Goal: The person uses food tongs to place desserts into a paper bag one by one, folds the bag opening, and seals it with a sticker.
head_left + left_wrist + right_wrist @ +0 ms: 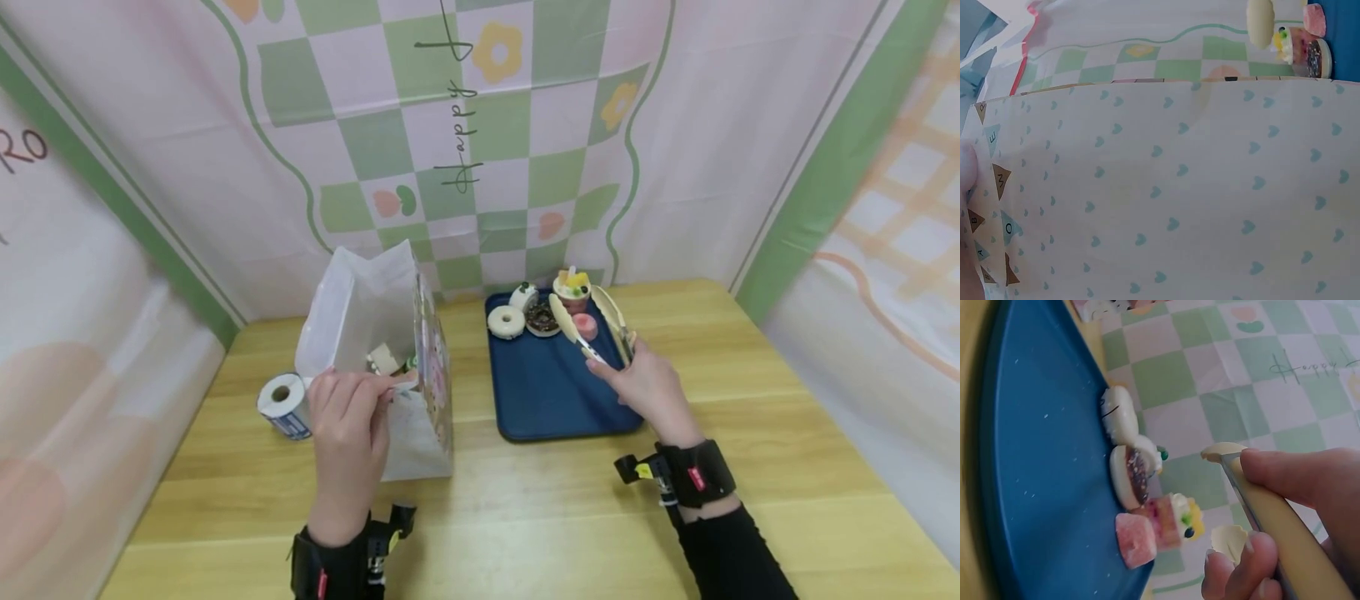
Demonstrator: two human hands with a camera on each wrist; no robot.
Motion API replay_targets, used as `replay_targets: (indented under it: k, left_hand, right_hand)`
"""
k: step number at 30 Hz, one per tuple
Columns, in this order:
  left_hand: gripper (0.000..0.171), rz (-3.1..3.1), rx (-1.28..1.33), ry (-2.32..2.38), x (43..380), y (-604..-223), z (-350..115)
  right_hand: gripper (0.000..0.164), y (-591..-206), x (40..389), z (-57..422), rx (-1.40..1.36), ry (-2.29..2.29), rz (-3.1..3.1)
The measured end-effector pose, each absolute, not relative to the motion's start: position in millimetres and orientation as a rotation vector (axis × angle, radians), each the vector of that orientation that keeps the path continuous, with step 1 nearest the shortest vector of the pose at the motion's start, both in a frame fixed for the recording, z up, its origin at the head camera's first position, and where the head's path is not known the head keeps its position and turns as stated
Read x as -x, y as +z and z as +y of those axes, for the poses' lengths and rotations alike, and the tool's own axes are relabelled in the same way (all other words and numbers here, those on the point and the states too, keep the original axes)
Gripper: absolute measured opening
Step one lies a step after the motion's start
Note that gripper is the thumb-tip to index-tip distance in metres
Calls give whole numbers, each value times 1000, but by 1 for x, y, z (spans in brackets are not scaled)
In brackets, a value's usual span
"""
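Note:
My left hand [349, 425] pinches the near rim of a standing white paper bag [411, 437], whose mouth gapes upward. Inside the bag a pale block-like item [383, 359] partly shows. In the left wrist view, the bag's heart-printed side [1210, 187] fills most of the picture. My right hand [651, 390] grips cream-tipped tongs [567, 321], their arms spread apart over the blue tray [558, 408]. Between and below the tong tips are a pink sweet [585, 326] and a fruit-topped dessert cup [573, 292]. Nothing is caught in the tongs.
At the tray's back left sit a white doughnut [506, 322], a chocolate doughnut [542, 317] and a small white cake [523, 296]. A label roll [284, 405] stands left of the bag. A checked cloth [495, 167] hangs behind the wooden table [510, 533].

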State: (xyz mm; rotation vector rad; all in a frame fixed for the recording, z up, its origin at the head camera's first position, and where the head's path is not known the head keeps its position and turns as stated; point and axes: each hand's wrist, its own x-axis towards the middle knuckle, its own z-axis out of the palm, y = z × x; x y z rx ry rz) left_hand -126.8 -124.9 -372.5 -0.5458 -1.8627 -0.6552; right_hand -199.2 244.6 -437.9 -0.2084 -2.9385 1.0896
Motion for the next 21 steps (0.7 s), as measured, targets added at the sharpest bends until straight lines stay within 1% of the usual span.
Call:
replay_targets:
  k: [5,13,21]
  left_hand:
    - [29,-1864,560,-641,127,-372,-125]
    - [26,-1875,575,-607,129,-373,-126]
    - [31,-1856,569,-589,130,-374,-124]
  right_hand:
    - [96,-444,202,249,219,1077,-2960]
    - [92,-448,204,253,278,1035,-3026]
    - [93,-457,208,257,305,1026,-3073]
